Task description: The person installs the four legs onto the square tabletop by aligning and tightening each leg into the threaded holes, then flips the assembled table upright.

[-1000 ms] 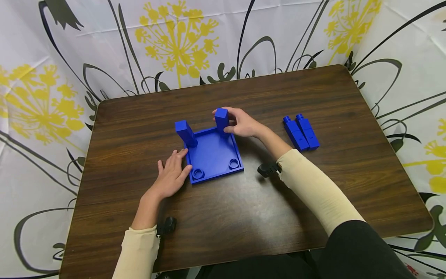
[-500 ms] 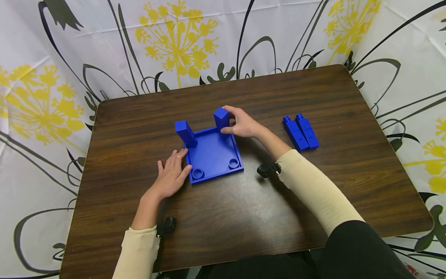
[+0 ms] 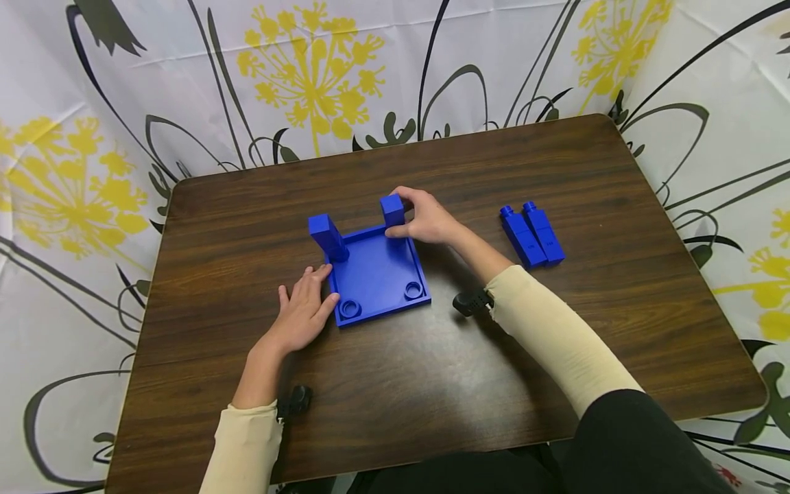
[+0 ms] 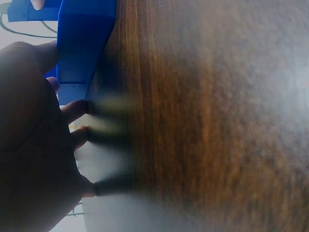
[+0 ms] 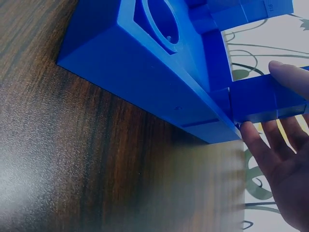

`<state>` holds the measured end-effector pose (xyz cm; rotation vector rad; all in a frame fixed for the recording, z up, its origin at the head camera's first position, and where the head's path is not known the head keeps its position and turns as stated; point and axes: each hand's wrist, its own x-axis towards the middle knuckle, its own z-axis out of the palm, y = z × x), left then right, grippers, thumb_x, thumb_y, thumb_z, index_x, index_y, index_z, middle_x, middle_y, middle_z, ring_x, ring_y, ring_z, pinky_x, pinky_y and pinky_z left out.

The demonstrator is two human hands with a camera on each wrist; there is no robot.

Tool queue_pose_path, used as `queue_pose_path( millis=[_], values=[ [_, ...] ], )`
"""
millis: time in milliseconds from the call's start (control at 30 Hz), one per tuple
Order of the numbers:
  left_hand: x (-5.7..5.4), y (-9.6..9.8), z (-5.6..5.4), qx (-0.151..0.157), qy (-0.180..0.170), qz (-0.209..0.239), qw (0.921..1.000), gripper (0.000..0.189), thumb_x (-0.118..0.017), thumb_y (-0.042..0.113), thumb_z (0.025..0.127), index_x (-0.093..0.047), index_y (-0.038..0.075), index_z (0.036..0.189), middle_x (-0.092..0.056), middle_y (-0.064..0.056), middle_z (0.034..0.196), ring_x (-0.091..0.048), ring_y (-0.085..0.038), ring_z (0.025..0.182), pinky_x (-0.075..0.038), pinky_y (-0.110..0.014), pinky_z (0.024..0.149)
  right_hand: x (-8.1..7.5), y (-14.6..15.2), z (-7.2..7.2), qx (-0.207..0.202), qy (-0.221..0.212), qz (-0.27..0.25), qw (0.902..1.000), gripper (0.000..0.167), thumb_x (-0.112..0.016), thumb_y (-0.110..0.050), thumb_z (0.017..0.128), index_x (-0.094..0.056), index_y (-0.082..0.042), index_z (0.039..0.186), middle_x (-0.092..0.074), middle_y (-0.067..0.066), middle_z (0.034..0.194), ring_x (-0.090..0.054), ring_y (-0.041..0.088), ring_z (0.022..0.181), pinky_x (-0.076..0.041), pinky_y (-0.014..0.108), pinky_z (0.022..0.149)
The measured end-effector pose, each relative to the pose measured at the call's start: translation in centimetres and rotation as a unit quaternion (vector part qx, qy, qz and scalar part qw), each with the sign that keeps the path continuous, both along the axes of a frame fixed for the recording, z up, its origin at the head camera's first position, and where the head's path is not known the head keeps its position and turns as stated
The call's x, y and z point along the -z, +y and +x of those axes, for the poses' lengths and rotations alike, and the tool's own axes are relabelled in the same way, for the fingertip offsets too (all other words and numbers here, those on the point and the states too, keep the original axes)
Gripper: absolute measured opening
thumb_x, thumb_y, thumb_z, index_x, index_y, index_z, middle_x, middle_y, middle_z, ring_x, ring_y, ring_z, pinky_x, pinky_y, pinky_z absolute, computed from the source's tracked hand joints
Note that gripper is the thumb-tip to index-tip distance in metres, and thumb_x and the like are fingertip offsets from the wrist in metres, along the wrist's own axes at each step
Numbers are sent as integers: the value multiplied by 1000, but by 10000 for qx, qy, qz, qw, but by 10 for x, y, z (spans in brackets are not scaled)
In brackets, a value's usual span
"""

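Observation:
A square blue tray-like tabletop (image 3: 378, 271) lies on the table, with round sockets at its two near corners. At its far left corner a blue table leg (image 3: 327, 237) stands upright. My right hand (image 3: 431, 218) grips a second upright blue leg (image 3: 392, 209) at the far right corner, thumb in front and fingers behind. In the right wrist view that gripped leg (image 5: 260, 99) rises from the socket in the corner. Flat on the table, my left hand (image 3: 301, 312) rests with fingers spread. Its thumb and index finger touch the tabletop's left side.
Two more blue legs (image 3: 523, 237) lie side by side to the right on the brown wooden table (image 3: 592, 322), round pegs pointing away. A flower-patterned cloth (image 3: 358, 62) hangs behind the table and at its sides.
The leg in my right hand has twisted about its upright axis, and its top now sits slightly lower. My right thumb has shifted left across it. The left hand stays in place.

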<state>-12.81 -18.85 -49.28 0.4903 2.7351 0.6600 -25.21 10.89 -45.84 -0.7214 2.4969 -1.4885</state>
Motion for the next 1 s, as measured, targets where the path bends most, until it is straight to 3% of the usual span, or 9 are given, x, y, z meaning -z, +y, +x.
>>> queue_pose_path(
  millis=[333, 500, 633, 800, 1000],
  values=[
    [1, 0, 0, 6, 51, -13, 10000, 60, -32, 44, 106, -15, 14, 156, -16, -9, 163, -2, -33, 149, 7, -71, 105, 0, -3, 1, 232, -26, 121, 9997, 45, -86, -17, 76, -59, -7, 111, -65, 6, 101, -59, 26, 99, -44, 37, 87],
    [0, 0, 0, 7, 17, 6, 10000, 61, -33, 44, 106, -15, 15, 156, -16, -10, 163, -2, -33, 149, 8, -71, 105, -2, -2, 2, 127, -9, 183, 9998, 50, -87, -17, 74, -59, -6, 114, -65, 8, 103, -59, 27, 101, -45, 40, 89],
    [1, 0, 0, 7, -3, -17, 10000, 61, -32, 44, 106, -14, 14, 156, -15, -9, 163, -1, -32, 149, 8, -71, 105, -3, 0, 2, -115, -127, 52, 9998, 58, -86, -13, 75, -57, -6, 124, -64, 10, 112, -60, 27, 104, -48, 40, 90],
    [1, 0, -1, 5, 22, -12, 10000, 61, -33, 43, 106, -14, 15, 156, -15, -9, 163, -1, -32, 149, 8, -71, 105, -4, 2, 1, -534, -357, -448, 9969, 64, -71, 5, 77, -50, -6, 137, -55, 14, 133, -54, 27, 118, -44, 42, 100],
    [0, 0, 0, 21, 52, 14, 10000, 61, -32, 45, 106, -15, 13, 156, -16, -10, 163, -3, -34, 149, 7, -72, 104, -3, 4, -1, -1019, -622, -1037, 9874, 72, -54, 15, 75, -42, 0, 144, -50, 22, 140, -49, 31, 129, -35, 45, 108]
  ],
)
